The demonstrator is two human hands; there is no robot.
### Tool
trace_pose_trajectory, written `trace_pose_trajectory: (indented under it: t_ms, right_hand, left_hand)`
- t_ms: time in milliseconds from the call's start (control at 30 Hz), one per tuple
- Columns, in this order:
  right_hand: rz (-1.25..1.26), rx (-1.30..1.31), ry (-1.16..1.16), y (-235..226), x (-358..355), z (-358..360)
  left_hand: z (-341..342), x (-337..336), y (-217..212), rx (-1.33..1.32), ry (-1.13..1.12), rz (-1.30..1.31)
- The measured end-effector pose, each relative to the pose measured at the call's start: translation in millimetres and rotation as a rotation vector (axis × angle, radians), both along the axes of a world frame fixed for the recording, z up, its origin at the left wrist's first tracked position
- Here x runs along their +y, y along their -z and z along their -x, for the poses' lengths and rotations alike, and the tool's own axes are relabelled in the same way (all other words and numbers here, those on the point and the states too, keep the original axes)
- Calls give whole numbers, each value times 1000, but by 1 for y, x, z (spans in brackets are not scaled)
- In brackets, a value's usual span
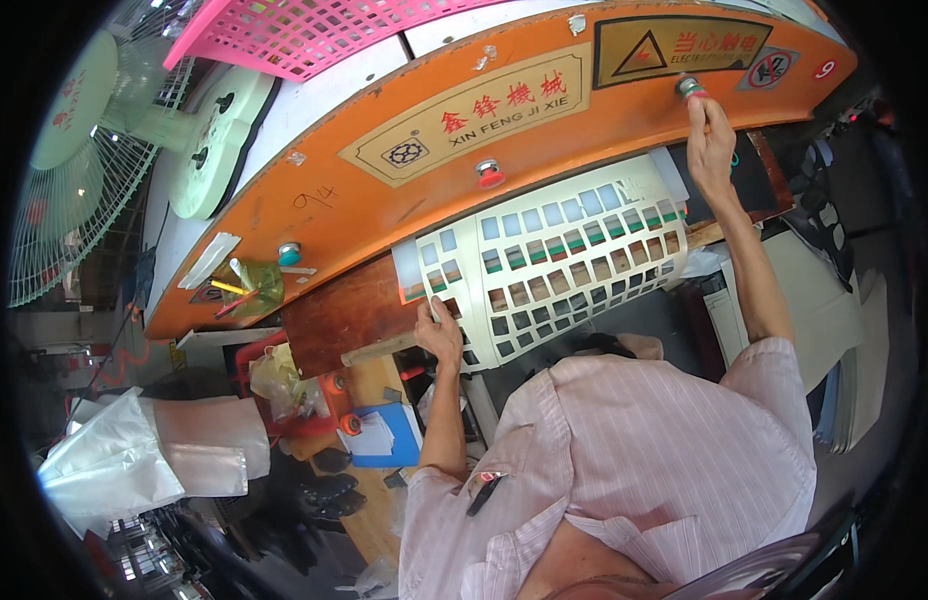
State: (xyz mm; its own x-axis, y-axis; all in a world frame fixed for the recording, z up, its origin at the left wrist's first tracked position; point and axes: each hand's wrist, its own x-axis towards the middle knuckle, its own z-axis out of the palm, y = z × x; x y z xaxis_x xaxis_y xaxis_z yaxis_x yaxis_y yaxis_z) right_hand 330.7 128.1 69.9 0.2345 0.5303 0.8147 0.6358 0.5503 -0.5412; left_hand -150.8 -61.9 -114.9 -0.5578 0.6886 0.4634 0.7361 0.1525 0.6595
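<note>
On sheet (472,280), left hand (441,336), right (715,150) apparently at button (689,86)

Ok so the machine panel (349,238) is loud orange, with a cream nameplate (464,112) lettered in red and a gold warning sign (624,52) framed in black. The cut-out sheet (472,275) is off-white, its rows of openings making a grid, bits of green and pale blue showing through. Middle button (491,178) is red, left button (288,255) green. Far left: hot-pink basket (304,45), mint-green fan (212,150). Bench (344,318) is reddish brown, folder (411,432) bright blue, shirt (674,430) pale pink with thin white stripes.
</note>
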Motion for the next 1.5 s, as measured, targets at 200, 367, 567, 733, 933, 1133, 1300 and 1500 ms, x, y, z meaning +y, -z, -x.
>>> trace_pose_trajectory:
  t_ms: [200, 367, 567, 733, 933, 1133, 1300, 1500]
  right_hand:
    - [236, 44, 19, 4, -11, -1]
    - [196, 10, -131, 37, -44, 31]
    - [323, -133, -405, 76, -74, 118]
    - [347, -167, -615, 96, -84, 197]
    - [329, -187, -659, 109, -79, 260]
    - [356, -234, -683, 117, -41, 309]
    - [353, -341, -754, 125, -3, 368]
    - [635, -438, -1023, 143, 15, 385]
  left_hand:
    - [2, -2, -9, -61, 52, -27]
    - [-2, -2, -19, -63, 45, -3]
    - [-1, 0, -16, -103, 34, -12]
    - [-2, -1, -19, -121, 41, -21]
    - [-8, -8, -24, -59, 6, 54]
    - [-13, -13, -14, -29, -50, 58]
    - [-17, -24, -2, -21, -116, 163]
    - [-24, -43, 8, 24, -150, 212]
